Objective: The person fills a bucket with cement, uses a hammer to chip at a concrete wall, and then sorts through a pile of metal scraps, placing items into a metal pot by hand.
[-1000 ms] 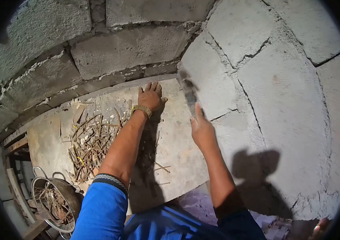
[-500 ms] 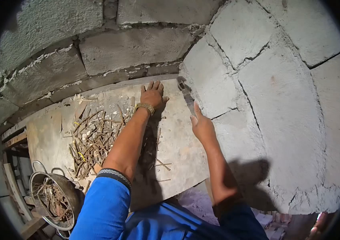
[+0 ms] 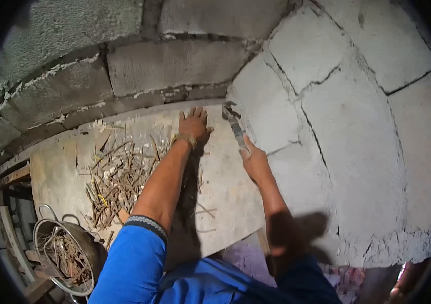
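My left hand lies flat on a plywood board, its fingers spread near the board's back edge. In my right hand is a claw hammer, gripped by the handle. The dark hammer head is at the far right corner of the board, beside the block wall. To the left of my left forearm, a pile of thin brown nail-like pieces is spread over the board with pale crumbs and bits of yellow among them.
Grey block walls stand behind and to the right, meeting in a corner. A metal pot with two handles, full of thin brown pieces and wire, is at the lower left. Wooden slats show beside it.
The hammer head has tipped a little and now shows more from the side, slightly left of before. My left hand stays flat on the board. The view has shifted slightly.
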A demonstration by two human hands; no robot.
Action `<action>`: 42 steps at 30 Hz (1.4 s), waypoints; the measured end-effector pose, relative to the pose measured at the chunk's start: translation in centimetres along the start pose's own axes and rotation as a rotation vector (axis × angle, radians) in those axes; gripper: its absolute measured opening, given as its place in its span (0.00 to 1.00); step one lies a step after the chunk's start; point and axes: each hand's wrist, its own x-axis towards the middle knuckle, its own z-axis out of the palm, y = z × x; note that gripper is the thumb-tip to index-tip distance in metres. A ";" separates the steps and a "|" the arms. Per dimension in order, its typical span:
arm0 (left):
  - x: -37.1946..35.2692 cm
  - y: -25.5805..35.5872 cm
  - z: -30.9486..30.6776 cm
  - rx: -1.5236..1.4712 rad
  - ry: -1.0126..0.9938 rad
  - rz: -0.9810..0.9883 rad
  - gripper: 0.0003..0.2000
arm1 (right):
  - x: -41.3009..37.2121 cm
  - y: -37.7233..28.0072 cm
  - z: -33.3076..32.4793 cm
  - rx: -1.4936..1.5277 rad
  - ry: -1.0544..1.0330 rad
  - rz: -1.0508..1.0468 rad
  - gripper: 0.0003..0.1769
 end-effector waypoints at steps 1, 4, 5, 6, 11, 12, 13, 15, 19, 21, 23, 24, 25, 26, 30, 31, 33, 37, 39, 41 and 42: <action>0.1 -0.3 -0.2 0.009 0.003 0.006 0.36 | 0.6 -0.6 -0.1 0.074 -0.011 -0.058 0.35; -0.6 -0.3 0.7 0.005 -0.021 0.021 0.36 | -1.5 -4.0 -2.4 0.198 0.211 -0.206 0.33; -0.9 -0.3 1.0 -0.011 -0.013 0.011 0.36 | -2.5 -5.2 -3.3 0.195 0.199 -0.198 0.33; -1.1 -0.2 1.4 -0.013 -0.022 0.011 0.36 | -3.4 -6.5 -4.3 0.168 0.313 -0.279 0.33; -1.2 -0.1 0.6 -0.009 -0.020 0.010 0.36 | -3.0 -4.3 -2.5 0.114 0.453 -0.355 0.31; -1.3 -0.1 0.4 -0.010 -0.017 0.008 0.36 | -2.0 -2.8 -1.4 -0.003 0.255 -0.184 0.31; -1.5 0.1 0.4 -0.023 -0.024 0.000 0.36 | -1.6 -1.9 -1.0 -0.118 0.056 -0.007 0.30; -1.0 0.1 -0.1 -0.032 -0.015 -0.009 0.37 | -0.2 -1.0 -1.7 -0.016 0.041 -0.022 0.29; -1.4 0.1 0.6 -0.013 -0.025 0.005 0.37 | 1.5 -3.5 -5.1 0.208 0.041 -0.137 0.28; -1.3 0.0 0.5 -0.035 -0.019 -0.005 0.37 | 1.1 -7.4 -7.7 0.127 0.099 -0.196 0.27; -1.1 -0.3 0.9 -0.033 -0.027 0.004 0.37 | 1.4 -8.5 -8.2 0.050 0.171 -0.253 0.27; -0.9 -0.4 0.9 -0.034 -0.031 0.004 0.37 | 2.0 -8.1 -7.6 -0.047 0.126 -0.222 0.28; -0.7 -0.4 0.8 -0.037 -0.020 0.006 0.37 | 2.5 -7.7 -7.1 -0.145 0.082 -0.194 0.29; -0.8 -0.4 0.8 -0.038 -0.019 0.006 0.37 | 2.8 -7.1 -6.7 -0.153 0.088 -0.197 0.29; -1.1 -0.5 1.2 -0.041 0.001 0.004 0.38 | 3.8 -5.9 -7.1 -0.376 -0.197 -0.047 0.26; -1.4 -0.5 1.3 -0.043 0.000 0.012 0.38 | 3.1 -6.7 -7.9 -0.352 -0.180 -0.074 0.26; -1.3 -0.5 1.1 -0.045 0.016 0.020 0.38 | 2.4 -8.1 -9.1 -0.336 -0.157 -0.101 0.25; -1.5 -0.4 0.6 -0.042 0.005 0.013 0.37 | 1.2 -9.5 -8.2 -0.108 0.167 -0.205 0.25; -1.8 -0.2 0.2 -0.061 -0.004 0.011 0.36 | 1.0 -7.9 -6.6 -0.081 0.210 -0.150 0.25; -1.6 -0.6 1.6 -0.069 0.010 0.014 0.37 | 1.7 -2.3 -3.6 -0.271 -0.046 0.020 0.26; -1.1 -0.7 1.6 -0.071 0.032 0.018 0.37 | 1.1 -1.0 -3.2 -0.270 -0.030 0.021 0.26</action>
